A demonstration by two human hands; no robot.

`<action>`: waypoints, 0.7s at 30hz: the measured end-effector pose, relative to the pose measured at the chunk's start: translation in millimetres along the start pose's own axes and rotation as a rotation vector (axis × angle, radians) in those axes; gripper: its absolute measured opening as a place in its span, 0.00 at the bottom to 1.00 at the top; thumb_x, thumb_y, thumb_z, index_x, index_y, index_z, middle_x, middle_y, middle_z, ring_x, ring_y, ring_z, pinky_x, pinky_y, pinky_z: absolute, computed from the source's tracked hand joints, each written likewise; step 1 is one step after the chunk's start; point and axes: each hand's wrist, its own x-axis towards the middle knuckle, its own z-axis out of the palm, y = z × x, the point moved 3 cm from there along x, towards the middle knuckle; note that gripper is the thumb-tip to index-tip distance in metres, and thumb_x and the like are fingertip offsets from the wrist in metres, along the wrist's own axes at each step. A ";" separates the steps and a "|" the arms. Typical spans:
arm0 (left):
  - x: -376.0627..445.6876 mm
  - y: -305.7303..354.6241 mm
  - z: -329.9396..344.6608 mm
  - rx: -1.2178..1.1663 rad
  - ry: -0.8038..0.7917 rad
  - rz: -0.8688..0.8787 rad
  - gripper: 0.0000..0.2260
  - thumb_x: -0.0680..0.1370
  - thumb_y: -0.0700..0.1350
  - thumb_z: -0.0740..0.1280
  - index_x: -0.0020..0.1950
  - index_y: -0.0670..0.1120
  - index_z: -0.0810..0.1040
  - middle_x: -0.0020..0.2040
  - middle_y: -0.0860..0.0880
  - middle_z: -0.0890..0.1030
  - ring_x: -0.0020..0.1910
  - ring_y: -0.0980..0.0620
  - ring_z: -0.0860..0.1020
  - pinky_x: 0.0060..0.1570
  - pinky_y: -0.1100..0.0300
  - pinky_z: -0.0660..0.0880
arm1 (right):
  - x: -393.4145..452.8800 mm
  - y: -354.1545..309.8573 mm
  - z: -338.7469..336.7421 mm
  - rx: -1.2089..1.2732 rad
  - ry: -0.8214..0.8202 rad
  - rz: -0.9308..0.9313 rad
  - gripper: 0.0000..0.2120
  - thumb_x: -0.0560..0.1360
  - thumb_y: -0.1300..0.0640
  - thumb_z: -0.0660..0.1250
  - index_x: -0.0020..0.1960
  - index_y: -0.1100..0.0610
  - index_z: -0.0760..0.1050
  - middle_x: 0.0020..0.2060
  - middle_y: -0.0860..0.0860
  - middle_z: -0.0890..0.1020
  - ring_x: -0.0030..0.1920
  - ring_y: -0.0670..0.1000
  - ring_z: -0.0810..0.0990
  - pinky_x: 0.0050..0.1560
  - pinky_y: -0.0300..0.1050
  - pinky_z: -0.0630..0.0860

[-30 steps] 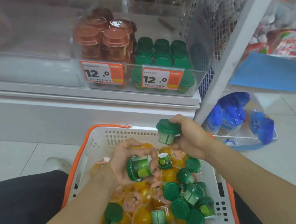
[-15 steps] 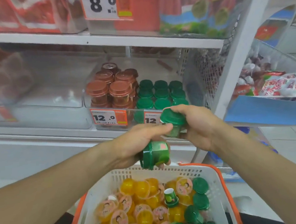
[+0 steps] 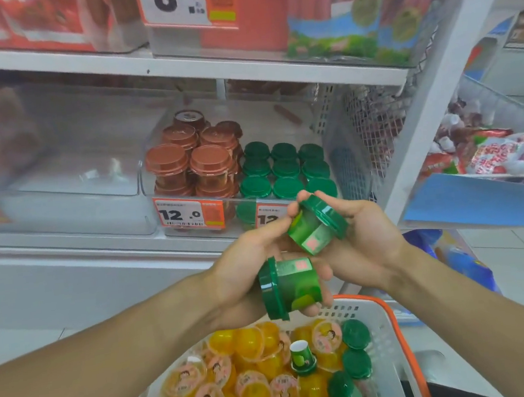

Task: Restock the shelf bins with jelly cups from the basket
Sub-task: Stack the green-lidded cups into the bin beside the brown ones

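My left hand (image 3: 244,264) grips a green jelly cup (image 3: 290,287) lying on its side, lid to the left, above the basket. My right hand (image 3: 364,243) holds a second green jelly cup (image 3: 316,225) tilted, lid up and to the right; left fingertips touch it too. Both cups hang in front of the clear shelf bin (image 3: 287,172) that holds rows of green-lidded cups. Below, the white basket with an orange rim (image 3: 386,340) is full of yellow, pink-lidded and green jelly cups.
Brown-lidded cups (image 3: 193,160) are stacked in the bin left of the green ones, behind a "12.0" price tag (image 3: 188,211). A clear bin (image 3: 60,173) stands further left. A white slanted shelf post (image 3: 436,98) rises on the right, with snack bags beyond.
The view and both hands rose from the basket to the shelf front. The right cup has tipped from upright to tilted, and the left fingers now reach it.
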 end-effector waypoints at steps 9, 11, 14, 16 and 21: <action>-10.7 2.1 -10.3 0.154 0.197 0.187 0.23 0.73 0.49 0.68 0.64 0.38 0.73 0.46 0.40 0.81 0.36 0.40 0.81 0.30 0.55 0.78 | 3.5 -8.2 -16.5 -0.473 0.113 -0.125 0.25 0.75 0.43 0.68 0.63 0.59 0.74 0.53 0.57 0.77 0.49 0.54 0.75 0.50 0.50 0.73; -11.6 5.6 -13.8 0.155 0.249 0.220 0.24 0.72 0.49 0.68 0.65 0.39 0.73 0.47 0.40 0.82 0.36 0.40 0.81 0.30 0.55 0.78 | 0.4 -12.7 -20.0 -0.569 0.127 -0.152 0.30 0.74 0.43 0.70 0.67 0.62 0.72 0.52 0.58 0.79 0.47 0.53 0.77 0.46 0.50 0.72; -13.3 8.0 -15.5 0.173 0.271 0.236 0.24 0.71 0.48 0.69 0.65 0.41 0.73 0.48 0.40 0.83 0.36 0.40 0.82 0.30 0.54 0.78 | -4.5 -18.7 -18.6 -0.671 0.160 -0.218 0.22 0.75 0.49 0.72 0.63 0.61 0.77 0.46 0.59 0.82 0.47 0.60 0.79 0.37 0.44 0.73; -13.8 8.7 -15.1 0.176 0.282 0.239 0.26 0.70 0.47 0.70 0.66 0.41 0.72 0.53 0.38 0.82 0.36 0.39 0.82 0.30 0.54 0.78 | -6.3 -23.2 -15.1 -0.705 0.201 -0.275 0.18 0.72 0.53 0.73 0.58 0.60 0.80 0.40 0.56 0.83 0.45 0.61 0.79 0.35 0.44 0.74; -16.1 17.0 -9.3 0.124 0.274 0.238 0.20 0.76 0.48 0.67 0.65 0.39 0.76 0.56 0.35 0.80 0.36 0.39 0.82 0.31 0.54 0.78 | -5.7 -37.3 -1.2 -0.867 0.271 -0.441 0.11 0.71 0.54 0.75 0.51 0.56 0.84 0.40 0.49 0.85 0.39 0.47 0.80 0.40 0.41 0.74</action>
